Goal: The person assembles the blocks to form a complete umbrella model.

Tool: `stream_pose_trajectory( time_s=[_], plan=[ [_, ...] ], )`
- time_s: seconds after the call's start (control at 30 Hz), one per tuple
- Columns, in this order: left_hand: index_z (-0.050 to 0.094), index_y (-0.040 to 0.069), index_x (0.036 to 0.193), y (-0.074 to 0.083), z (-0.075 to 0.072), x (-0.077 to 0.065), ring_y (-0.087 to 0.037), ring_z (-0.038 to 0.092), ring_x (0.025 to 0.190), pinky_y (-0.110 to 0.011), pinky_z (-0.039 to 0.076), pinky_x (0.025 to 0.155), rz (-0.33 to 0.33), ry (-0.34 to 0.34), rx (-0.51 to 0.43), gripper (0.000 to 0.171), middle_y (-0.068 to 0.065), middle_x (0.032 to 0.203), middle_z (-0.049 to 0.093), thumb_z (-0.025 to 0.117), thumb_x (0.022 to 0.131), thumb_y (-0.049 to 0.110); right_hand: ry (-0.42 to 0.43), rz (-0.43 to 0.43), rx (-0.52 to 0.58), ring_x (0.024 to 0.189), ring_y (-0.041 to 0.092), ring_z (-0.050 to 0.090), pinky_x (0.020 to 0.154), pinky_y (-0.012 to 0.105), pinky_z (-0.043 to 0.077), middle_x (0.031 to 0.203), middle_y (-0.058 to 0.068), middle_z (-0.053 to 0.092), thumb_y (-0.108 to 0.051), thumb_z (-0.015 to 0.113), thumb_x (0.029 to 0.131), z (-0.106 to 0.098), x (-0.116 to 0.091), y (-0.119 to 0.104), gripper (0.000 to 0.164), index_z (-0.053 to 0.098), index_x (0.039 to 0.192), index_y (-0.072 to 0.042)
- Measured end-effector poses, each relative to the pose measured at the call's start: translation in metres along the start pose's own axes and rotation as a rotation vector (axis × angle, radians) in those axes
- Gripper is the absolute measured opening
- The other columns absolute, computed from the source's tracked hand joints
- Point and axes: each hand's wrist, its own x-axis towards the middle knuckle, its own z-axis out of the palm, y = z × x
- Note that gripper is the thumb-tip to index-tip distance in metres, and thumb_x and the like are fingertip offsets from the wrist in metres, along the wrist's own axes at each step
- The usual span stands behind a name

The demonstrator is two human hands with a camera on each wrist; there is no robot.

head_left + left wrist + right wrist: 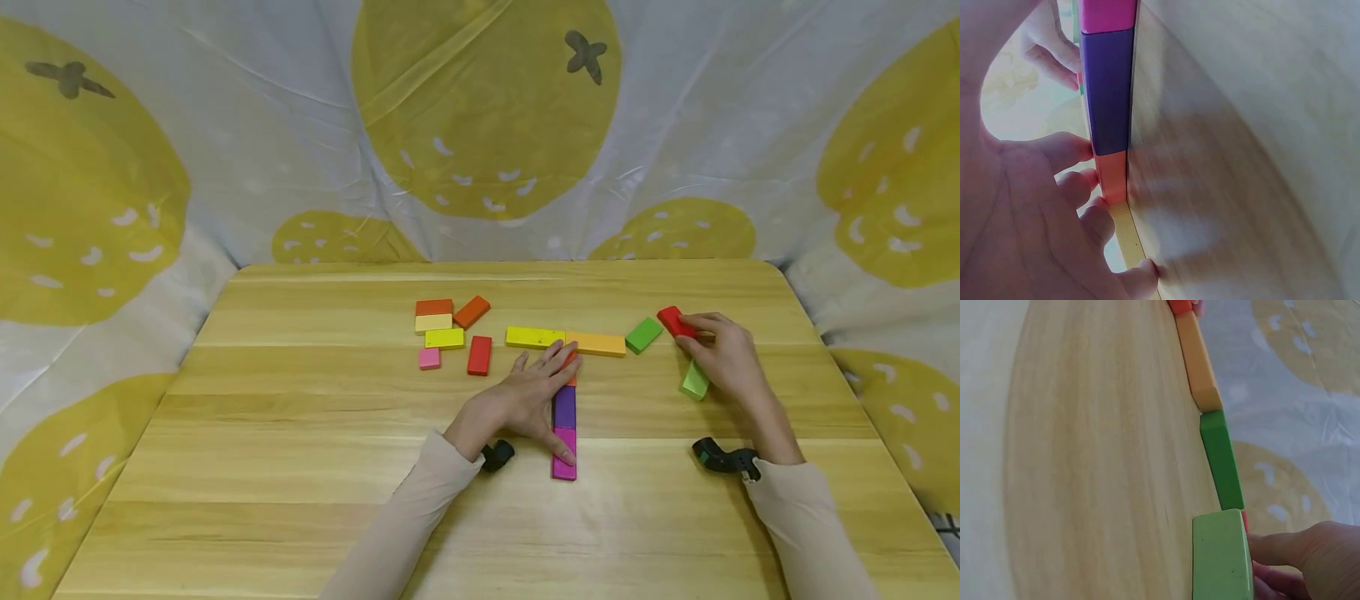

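Observation:
Wooden blocks form a T on the table: a yellow block (pixel 528 337) and a light orange block (pixel 597 345) across the top, with an orange-red (pixel 572 374), a purple (pixel 564 408) and a magenta block (pixel 564 468) as the stem. Spread over that stem, my left hand (pixel 521 404) has its thumb at the magenta block and its fingertips by the orange-red one. My right hand (pixel 731 358) pinches a red block (pixel 669 318) between thumb and fingers. Beneath that hand lies a light green block (pixel 694 382), and a green block (pixel 643 335) angles off the crossbar's right end.
Left of the T lie several loose blocks, among them a red block (pixel 479 356), a pink cube (pixel 430 359) and a tilted orange block (pixel 472 312). Black wrist devices (pixel 723 458) sit at both wrists. A fruit-patterned cloth (pixel 487 125) hangs behind the table (pixel 262 467).

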Motion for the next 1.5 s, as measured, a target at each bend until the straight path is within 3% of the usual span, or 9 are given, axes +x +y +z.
stream_pose_trajectory(
  time_s=[0.13,0.17,0.27,0.4,0.5,0.67,0.83,1.13,1.5],
  plan=[
    [-0.001,0.018,0.168,-0.001,0.002,0.001,-0.019,-0.017,0.162,-0.059,-0.002,0.131,-0.002,0.002,0.003,0.142,0.001,0.176,-0.015,0.088,0.069,0.067,0.009,0.015,0.031,0.106,0.056,0.068,0.070,-0.003,0.042,0.127,0.033,0.064,-0.004,0.071,0.097,0.000,0.003,0.003,0.032,0.069,0.126,0.010],
    [-0.001,0.018,0.168,-0.001,0.002,0.001,-0.019,-0.017,0.162,-0.059,-0.002,0.131,-0.001,0.002,0.001,0.142,0.002,0.176,-0.015,0.088,0.069,0.067,0.010,0.016,0.041,0.107,0.057,0.067,0.069,-0.006,0.036,0.127,0.033,0.064,-0.003,0.071,0.097,-0.001,0.004,0.003,0.032,0.069,0.125,0.010],
    [-0.001,0.018,0.168,-0.001,0.003,0.001,-0.019,-0.018,0.162,-0.059,-0.002,0.131,0.001,0.001,-0.001,0.142,0.002,0.175,-0.015,0.087,0.069,0.067,0.020,0.007,0.055,0.107,0.057,0.067,0.070,-0.007,0.036,0.126,0.034,0.064,-0.002,0.070,0.097,-0.004,0.009,0.002,0.030,0.070,0.123,0.010],
    [-0.001,0.019,0.168,0.000,0.004,0.001,-0.018,-0.018,0.162,-0.058,-0.003,0.131,-0.007,0.000,-0.007,0.141,0.003,0.175,-0.016,0.088,0.069,0.066,-0.010,0.005,0.049,0.110,0.058,0.066,0.080,0.022,0.061,0.130,0.033,0.064,-0.007,0.069,0.099,-0.008,0.023,-0.002,0.031,0.070,0.126,0.008],
    [-0.001,0.019,0.168,0.000,0.004,0.001,-0.018,-0.018,0.162,-0.058,-0.003,0.131,-0.011,0.001,-0.009,0.141,0.003,0.175,-0.015,0.088,0.069,0.066,-0.072,0.033,0.051,0.115,0.057,0.064,0.089,0.056,0.059,0.137,0.031,0.060,-0.012,0.066,0.101,-0.008,0.036,-0.006,0.034,0.069,0.130,0.005],
    [0.000,0.019,0.168,0.001,0.003,0.002,-0.018,-0.017,0.162,-0.058,-0.002,0.131,-0.009,-0.002,-0.004,0.141,0.003,0.175,-0.015,0.088,0.069,0.066,-0.174,0.048,0.053,0.120,0.053,0.063,0.096,0.061,0.055,0.140,0.031,0.059,-0.014,0.066,0.102,-0.002,0.054,-0.013,0.035,0.067,0.133,0.003],
    [-0.001,0.019,0.168,0.002,0.003,0.003,-0.018,-0.017,0.162,-0.057,-0.002,0.132,-0.009,-0.002,0.014,0.141,0.004,0.175,-0.016,0.087,0.069,0.067,-0.214,0.060,0.068,0.118,0.050,0.065,0.093,0.052,0.058,0.139,0.030,0.060,-0.014,0.068,0.101,0.008,0.061,-0.014,0.036,0.068,0.132,0.003],
    [0.000,0.019,0.168,0.001,0.003,0.001,-0.018,-0.017,0.162,-0.057,-0.002,0.132,-0.016,-0.001,0.004,0.142,0.004,0.175,-0.016,0.088,0.068,0.067,-0.205,0.071,0.113,0.122,0.046,0.064,0.076,0.005,0.042,0.142,0.027,0.061,-0.017,0.067,0.102,0.012,0.062,-0.009,0.035,0.069,0.133,-0.001],
    [-0.001,0.019,0.168,0.000,0.002,0.000,-0.018,-0.017,0.162,-0.057,-0.002,0.132,-0.017,0.000,0.008,0.142,0.004,0.175,-0.016,0.088,0.068,0.067,-0.220,0.038,0.130,0.115,0.037,0.064,0.074,0.004,0.042,0.141,0.025,0.062,-0.016,0.063,0.104,0.014,0.062,-0.006,0.033,0.069,0.134,-0.003]
  ],
)
